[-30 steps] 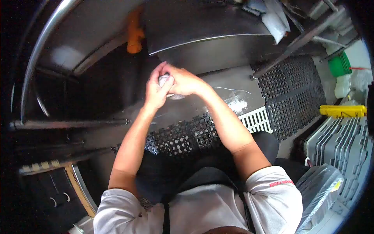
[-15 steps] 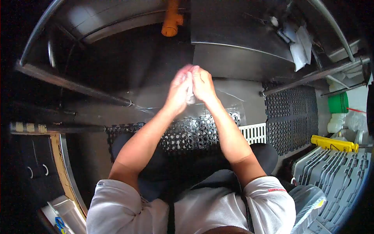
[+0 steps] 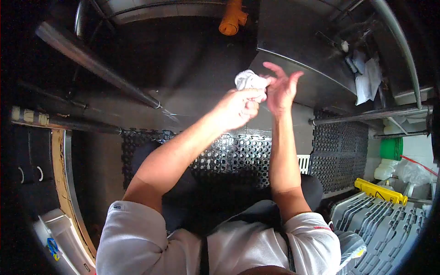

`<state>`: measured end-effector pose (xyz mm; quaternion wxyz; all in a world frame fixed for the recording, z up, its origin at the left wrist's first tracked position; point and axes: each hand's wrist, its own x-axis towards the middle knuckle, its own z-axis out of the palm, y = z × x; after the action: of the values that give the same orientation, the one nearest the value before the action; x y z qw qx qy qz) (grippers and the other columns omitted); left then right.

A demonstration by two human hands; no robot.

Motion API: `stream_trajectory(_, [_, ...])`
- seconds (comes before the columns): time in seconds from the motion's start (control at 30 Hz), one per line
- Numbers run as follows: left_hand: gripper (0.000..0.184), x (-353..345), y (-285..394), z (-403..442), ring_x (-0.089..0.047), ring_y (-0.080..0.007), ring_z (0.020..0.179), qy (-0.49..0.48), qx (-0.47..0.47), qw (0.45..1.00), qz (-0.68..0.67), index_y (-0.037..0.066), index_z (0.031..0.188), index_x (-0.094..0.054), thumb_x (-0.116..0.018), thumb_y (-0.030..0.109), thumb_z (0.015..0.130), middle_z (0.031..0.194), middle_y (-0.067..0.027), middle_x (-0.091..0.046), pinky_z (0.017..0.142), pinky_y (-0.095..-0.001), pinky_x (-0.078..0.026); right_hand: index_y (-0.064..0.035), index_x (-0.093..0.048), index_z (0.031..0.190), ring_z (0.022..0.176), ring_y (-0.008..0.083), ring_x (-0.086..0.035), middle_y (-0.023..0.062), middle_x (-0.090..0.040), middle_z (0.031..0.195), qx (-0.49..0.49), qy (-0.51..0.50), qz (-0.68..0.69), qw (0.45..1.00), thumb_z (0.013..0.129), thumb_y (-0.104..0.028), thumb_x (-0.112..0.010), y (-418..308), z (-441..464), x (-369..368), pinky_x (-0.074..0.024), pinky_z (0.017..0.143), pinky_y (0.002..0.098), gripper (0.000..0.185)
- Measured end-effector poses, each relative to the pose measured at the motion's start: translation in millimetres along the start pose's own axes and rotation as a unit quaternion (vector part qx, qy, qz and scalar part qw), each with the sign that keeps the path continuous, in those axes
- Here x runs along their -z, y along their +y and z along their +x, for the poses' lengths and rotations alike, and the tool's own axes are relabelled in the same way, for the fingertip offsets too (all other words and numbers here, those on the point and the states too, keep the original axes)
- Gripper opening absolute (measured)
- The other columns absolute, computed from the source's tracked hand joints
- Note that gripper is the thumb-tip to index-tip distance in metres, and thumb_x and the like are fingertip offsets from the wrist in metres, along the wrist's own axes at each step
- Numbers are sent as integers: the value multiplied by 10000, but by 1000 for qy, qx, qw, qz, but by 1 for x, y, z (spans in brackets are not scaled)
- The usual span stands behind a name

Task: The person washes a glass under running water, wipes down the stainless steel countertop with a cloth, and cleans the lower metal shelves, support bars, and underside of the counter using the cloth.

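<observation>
A crumpled white paper towel or cloth (image 3: pixel 249 79) pokes out above my left hand (image 3: pixel 236 109), whose fingers are closed around its lower end; which material it is I cannot tell. Just to the right, my right hand (image 3: pixel 281 91) is raised with its thumb and fingers spread, palm showing. Its fingers are close to the white bundle, and I cannot tell whether they touch it. Both arms reach forward above a black perforated floor mat (image 3: pixel 233 153).
Metal rack legs (image 3: pixel 98 64) stand on the left, another frame (image 3: pixel 371 114) on the right. An orange pipe (image 3: pixel 231 20) is ahead. Stacked grey folded panels (image 3: pixel 380 224), a yellow sign (image 3: pixel 380 191) and a green container (image 3: pixel 391 148) are at the right. White packets (image 3: pixel 368 82) hang at upper right.
My hands were pressed together around the white bundle; now they are apart. My left hand keeps the bundle, while my right has opened and moved right. The view has shifted slightly.
</observation>
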<state>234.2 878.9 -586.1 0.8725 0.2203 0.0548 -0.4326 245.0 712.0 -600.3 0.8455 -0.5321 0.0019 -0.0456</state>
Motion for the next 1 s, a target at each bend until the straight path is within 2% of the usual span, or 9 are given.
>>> stream_trajectory(0.03, [133,2,-10,1,-458,-31,513,-41,44,995,-80,56,1012,-586,-623,144,920,804,-21,-586,392,-161,-321,1,-534,1276,681,213,-648,155,-702,796,-81,-22,124,989,844,-851,-188,5,-5,-6,-516,668,314,1016])
stream_trajectory(0.1, [221,4,-31,-3,-440,-44,420,-6,4,986,-168,102,987,-583,-592,316,930,677,32,-553,371,-171,-319,4,-507,1298,612,219,-640,156,-694,774,-135,34,164,977,857,-829,-264,32,-11,-35,-501,515,306,974])
stream_trajectory(0.23, [399,24,-30,-3,-423,-61,395,-125,30,947,-295,108,923,-583,-547,506,920,572,56,-508,390,-203,-327,-65,-531,1225,613,218,-610,69,-628,720,-210,18,375,903,887,-719,-466,76,-6,-18,-558,643,374,739])
stream_trajectory(0.37, [545,19,-46,2,-363,-86,378,-254,70,927,-267,84,934,-602,-499,618,903,534,51,-456,415,-227,-315,-76,-537,1152,706,186,-621,53,-622,779,-90,35,417,904,945,-556,-538,31,-36,-95,-543,747,387,523])
stream_trajectory(0.47, [334,-18,-35,-18,-377,-69,457,-136,66,957,-247,72,985,-572,-574,398,913,654,41,-475,406,-212,-299,-83,-537,1123,718,180,-615,50,-614,792,-16,-140,528,837,960,-466,-564,43,-31,-85,-535,767,375,417])
stream_trajectory(0.53, [147,-24,-30,-25,-390,-44,516,-205,126,942,-233,80,962,-523,-614,165,884,741,47,-470,404,-178,-284,-88,-537,1104,726,176,-611,48,-609,800,44,-255,588,766,970,-406,-582,45,-25,-78,-529,780,367,348])
stream_trajectory(0.6, [124,-25,-21,-24,-379,-37,508,-189,172,938,-233,99,939,-517,-620,120,873,724,54,-447,405,-171,-276,-93,-541,1069,708,168,-595,40,-591,776,37,-285,587,757,971,-312,-599,40,-24,-67,-521,757,353,246])
stream_trajectory(0.77, [94,-3,-7,-14,-299,-24,435,-50,246,966,-55,127,832,-518,-578,111,902,602,95,-367,359,-188,-230,-100,-560,1013,606,139,-518,11,-509,658,-127,-179,317,923,946,-120,-614,15,-18,-33,-483,628,319,88])
stream_trajectory(1.0, [142,29,-16,15,-292,-44,397,68,176,977,102,134,753,-496,-613,67,799,558,82,-350,356,-214,-211,-91,-579,1036,554,104,-491,-9,-500,651,-234,-64,-3,970,925,-179,-671,38,13,-16,-446,510,266,169])
